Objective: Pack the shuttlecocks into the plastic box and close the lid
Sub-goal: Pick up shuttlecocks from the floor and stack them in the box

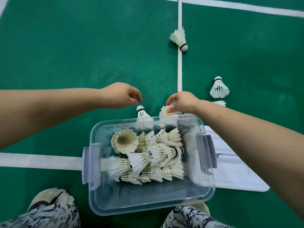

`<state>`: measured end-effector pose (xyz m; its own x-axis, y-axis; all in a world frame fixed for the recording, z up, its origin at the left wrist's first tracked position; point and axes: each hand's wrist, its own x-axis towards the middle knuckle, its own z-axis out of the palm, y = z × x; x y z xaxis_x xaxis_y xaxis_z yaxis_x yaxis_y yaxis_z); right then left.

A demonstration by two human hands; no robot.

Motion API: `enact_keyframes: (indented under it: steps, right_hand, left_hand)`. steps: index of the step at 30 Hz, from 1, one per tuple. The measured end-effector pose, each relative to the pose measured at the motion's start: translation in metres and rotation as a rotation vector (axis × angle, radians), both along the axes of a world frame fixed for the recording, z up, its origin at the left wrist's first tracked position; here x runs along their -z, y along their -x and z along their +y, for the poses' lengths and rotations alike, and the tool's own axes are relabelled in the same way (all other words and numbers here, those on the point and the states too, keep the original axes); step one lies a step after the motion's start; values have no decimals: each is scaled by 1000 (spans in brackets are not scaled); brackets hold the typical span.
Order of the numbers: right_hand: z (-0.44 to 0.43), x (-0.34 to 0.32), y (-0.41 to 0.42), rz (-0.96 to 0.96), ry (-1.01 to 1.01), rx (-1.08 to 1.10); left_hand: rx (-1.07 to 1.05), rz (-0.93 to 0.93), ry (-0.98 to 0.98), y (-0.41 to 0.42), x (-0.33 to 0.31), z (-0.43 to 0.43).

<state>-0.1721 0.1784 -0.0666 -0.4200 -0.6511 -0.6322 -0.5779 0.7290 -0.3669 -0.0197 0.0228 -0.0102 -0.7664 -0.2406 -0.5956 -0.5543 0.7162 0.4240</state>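
Note:
A clear plastic box (204, 193) with grey clips sits open on the green court floor, holding several white feather shuttlecocks (146, 155). My right hand (182, 102) grips one shuttlecock (164, 112) just beyond the box's far rim. My left hand (121, 96) hovers with loosely curled fingers, holding nothing, just above an upright shuttlecock (142, 112) standing behind the far rim. Three more shuttlecocks lie on the floor: one on the white line (179, 38), one to the right (219, 88), and one (219, 103) partly hidden behind my right forearm.
The box's lid (238, 176) lies flat on the floor to the right of the box, partly under my right arm. White court lines (179, 66) cross the green floor. My knees in patterned trousers and a shoe (51, 197) flank the box's near side.

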Motion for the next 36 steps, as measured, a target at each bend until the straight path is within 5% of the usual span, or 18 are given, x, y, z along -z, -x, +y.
enact_keyframes:
  steps: [11, 17, 22, 30, 36]
  right_hand:
    - [4, -18, 3, 59, 164, 139]
    - [7, -70, -11, 75, 441, 321]
    - [13, -108, -51, -97, 643, 438]
    - [40, -115, -89, -235, 764, 510]
    - [61, -92, -122, 60, 560, -20]
  left_hand:
    - [38, 83, 22, -5, -19, 13]
    - [-12, 240, 58, -13, -36, 21]
    - [35, 426, 67, -26, -63, 36]
    - [155, 474, 172, -56, -83, 49]
    - [58, 400, 180, -83, -83, 35]
